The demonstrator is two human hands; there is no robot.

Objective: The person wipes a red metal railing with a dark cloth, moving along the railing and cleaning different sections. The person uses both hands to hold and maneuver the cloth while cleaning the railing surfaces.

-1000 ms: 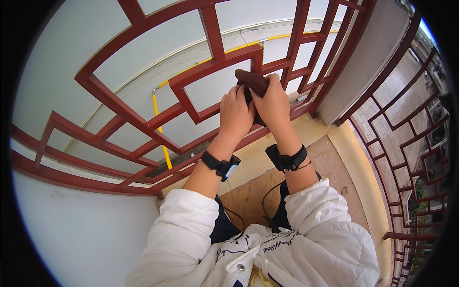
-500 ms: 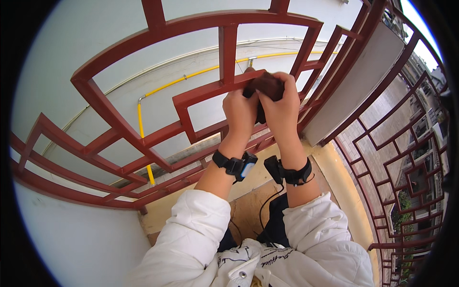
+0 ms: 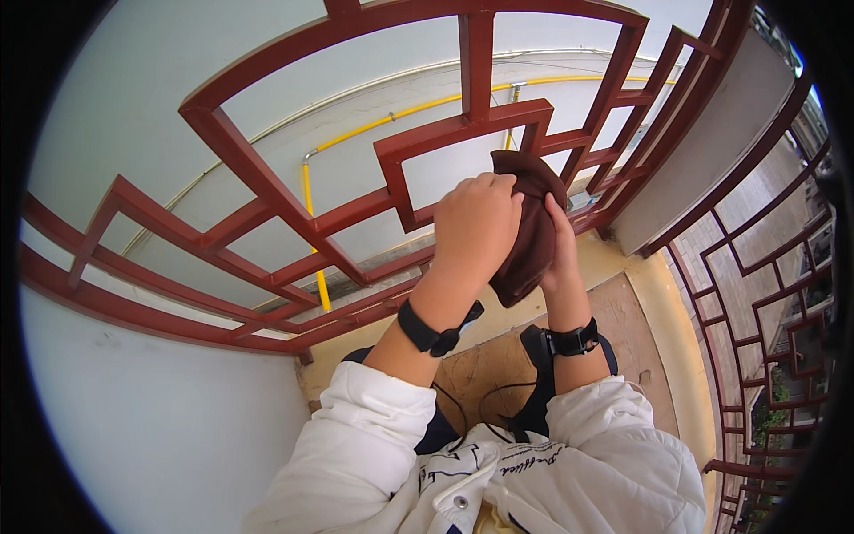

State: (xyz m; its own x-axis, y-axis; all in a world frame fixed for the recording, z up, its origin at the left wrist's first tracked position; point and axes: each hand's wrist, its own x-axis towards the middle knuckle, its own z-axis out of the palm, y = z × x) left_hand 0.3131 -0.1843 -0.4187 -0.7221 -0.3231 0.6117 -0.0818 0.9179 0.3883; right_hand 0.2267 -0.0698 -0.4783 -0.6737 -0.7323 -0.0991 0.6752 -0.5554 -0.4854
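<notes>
A dark brown cloth [image 3: 532, 233], folded and bunched, hangs between my two hands in front of the railing. My left hand [image 3: 478, 218] is closed on its left side, the back of the hand facing up and the fingertips curled onto the fabric. From the right, my right hand [image 3: 562, 254] grips the cloth's edge with the thumb on top; its other fingers are mostly hidden behind the fabric. Just beyond the cloth is the dark red metal lattice railing [image 3: 476, 67], and neither hand touches it.
Behind the railing, a yellow pipe [image 3: 391, 117] runs along a pale wall [image 3: 142, 98]. A second red lattice [image 3: 756, 307] rises at the right above a paved ground far below. Tan floor tiles [image 3: 632, 311] lie beneath my arms. Black straps with small devices circle both wrists.
My hands have come away from the railing bar, back toward me, with the cloth. The cloth now hangs more spread out, and my left hand has turned over it. The view has shifted.
</notes>
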